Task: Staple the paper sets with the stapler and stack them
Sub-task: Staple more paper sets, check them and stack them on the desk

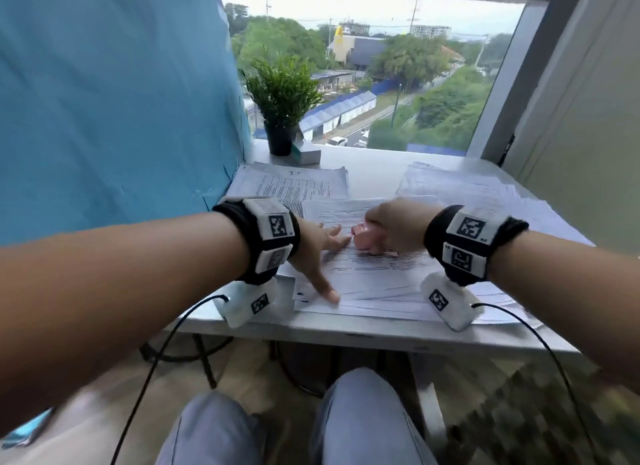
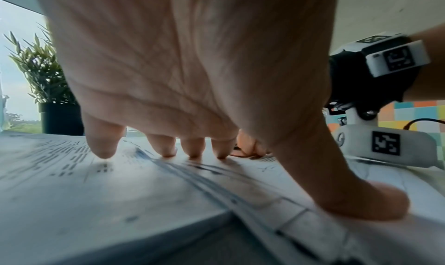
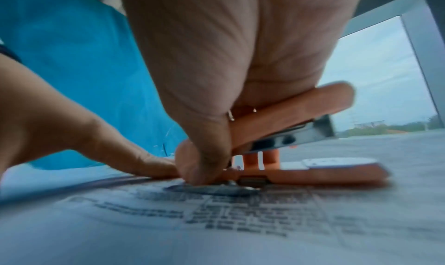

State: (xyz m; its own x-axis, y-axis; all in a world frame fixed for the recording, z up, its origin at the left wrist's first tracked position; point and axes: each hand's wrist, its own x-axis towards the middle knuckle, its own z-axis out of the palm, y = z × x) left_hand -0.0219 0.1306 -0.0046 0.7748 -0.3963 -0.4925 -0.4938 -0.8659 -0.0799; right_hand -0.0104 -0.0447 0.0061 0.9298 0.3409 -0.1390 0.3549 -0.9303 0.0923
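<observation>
A set of printed papers (image 1: pixel 374 274) lies on the white table (image 1: pixel 346 333) in front of me. My left hand (image 1: pixel 322 253) is spread flat on its left part, the straight fingers (image 2: pixel 168 147) and the thumb (image 2: pixel 361 198) pressing the sheets (image 2: pixel 120 183) down. Just to the right, my right hand (image 1: pixel 391 225) grips a pink stapler (image 1: pixel 363 238). In the right wrist view the stapler (image 3: pixel 289 117) has its base on the paper (image 3: pixel 240 221) and its top arm raised. The right hand (image 3: pixel 211 117) is curled round its rear end.
One paper stack (image 1: pixel 294 184) lies at the back left and another (image 1: pixel 460 187) at the back right. A potted plant (image 1: pixel 282 101) and a small box (image 1: pixel 306 153) stand by the window. A blue sheet (image 1: pixel 104 101) walls the left side.
</observation>
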